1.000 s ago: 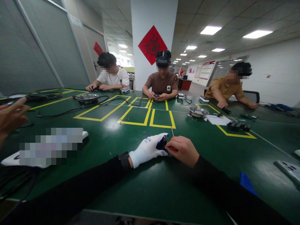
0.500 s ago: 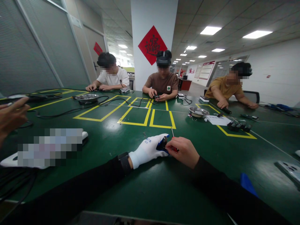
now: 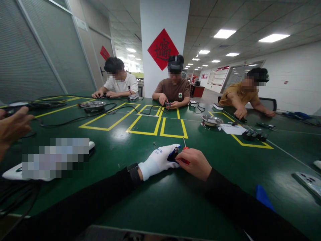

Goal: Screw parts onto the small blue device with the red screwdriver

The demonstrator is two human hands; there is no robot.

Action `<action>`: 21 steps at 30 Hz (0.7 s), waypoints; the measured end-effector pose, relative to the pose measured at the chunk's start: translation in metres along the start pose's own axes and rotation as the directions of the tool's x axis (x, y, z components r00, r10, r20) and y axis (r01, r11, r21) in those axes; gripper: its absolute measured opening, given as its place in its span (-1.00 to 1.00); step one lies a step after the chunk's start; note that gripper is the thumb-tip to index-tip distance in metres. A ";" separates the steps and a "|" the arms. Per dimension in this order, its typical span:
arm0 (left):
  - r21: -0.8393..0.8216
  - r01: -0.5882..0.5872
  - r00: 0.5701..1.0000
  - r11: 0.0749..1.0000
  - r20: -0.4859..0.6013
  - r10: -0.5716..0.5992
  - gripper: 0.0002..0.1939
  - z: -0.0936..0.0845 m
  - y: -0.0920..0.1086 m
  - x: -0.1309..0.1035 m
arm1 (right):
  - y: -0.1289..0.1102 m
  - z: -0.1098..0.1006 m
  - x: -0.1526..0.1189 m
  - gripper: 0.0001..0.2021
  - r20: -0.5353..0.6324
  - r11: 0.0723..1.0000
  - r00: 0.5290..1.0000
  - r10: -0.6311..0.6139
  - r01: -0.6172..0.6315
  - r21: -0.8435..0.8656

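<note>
My left hand (image 3: 159, 160), in a white glove with blue fingertips, is closed around a small black part (image 3: 176, 151) with a round metal-looking end pointing up. What kind of part it is, I cannot make out. Bare and pressed up close to it, my right hand (image 3: 197, 163) grips a red-handled screwdriver (image 3: 185, 143), whose thin shaft points away from me. The right fingertips are at the black part's side; whether they touch it is hidden. Both hands are over the green table (image 3: 150, 201).
Several black parts (image 3: 254, 134) lie by a white paper (image 3: 232, 129) and a metal bowl (image 3: 212, 120) at right. Another bowl (image 3: 92, 106) and cables are at left. A white device (image 3: 15, 170), a phone (image 3: 309, 184) and a blue item (image 3: 264, 197) lie nearer. Co-workers sit around the table.
My right hand has shifted slightly left, and more of the screwdriver's red handle shows beyond the fingers. My left hand stays nearly in place. A co-worker's hand at far left has moved slightly.
</note>
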State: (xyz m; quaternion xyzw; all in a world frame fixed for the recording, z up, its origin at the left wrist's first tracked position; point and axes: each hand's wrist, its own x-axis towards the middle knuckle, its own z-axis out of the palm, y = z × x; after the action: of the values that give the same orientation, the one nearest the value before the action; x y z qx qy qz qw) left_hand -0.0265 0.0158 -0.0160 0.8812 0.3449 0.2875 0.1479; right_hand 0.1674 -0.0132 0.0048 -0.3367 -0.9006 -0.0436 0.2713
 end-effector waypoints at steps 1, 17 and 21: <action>-0.011 -0.005 1.000 1.000 0.003 0.005 -0.30 -0.001 0.001 0.000 | -0.001 -0.001 0.000 -0.92 -0.003 1.000 1.000 0.003 -0.003 0.015; -0.143 0.029 0.999 0.989 -0.036 -0.034 -0.23 -0.011 0.011 -0.003 | 0.039 -0.005 -0.010 -0.54 0.272 0.979 0.946 0.178 -0.144 -0.141; -0.257 0.040 0.998 0.966 0.064 -0.024 -0.26 -0.011 0.011 -0.002 | 0.036 -0.006 -0.009 -0.69 0.287 0.984 0.941 0.180 -0.174 -0.049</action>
State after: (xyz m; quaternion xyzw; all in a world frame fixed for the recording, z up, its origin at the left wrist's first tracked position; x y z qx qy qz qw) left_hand -0.0291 0.0068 -0.0028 0.8570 0.3142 0.3008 0.2762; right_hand 0.1985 0.0076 0.0017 -0.4221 -0.8962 0.0202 0.1352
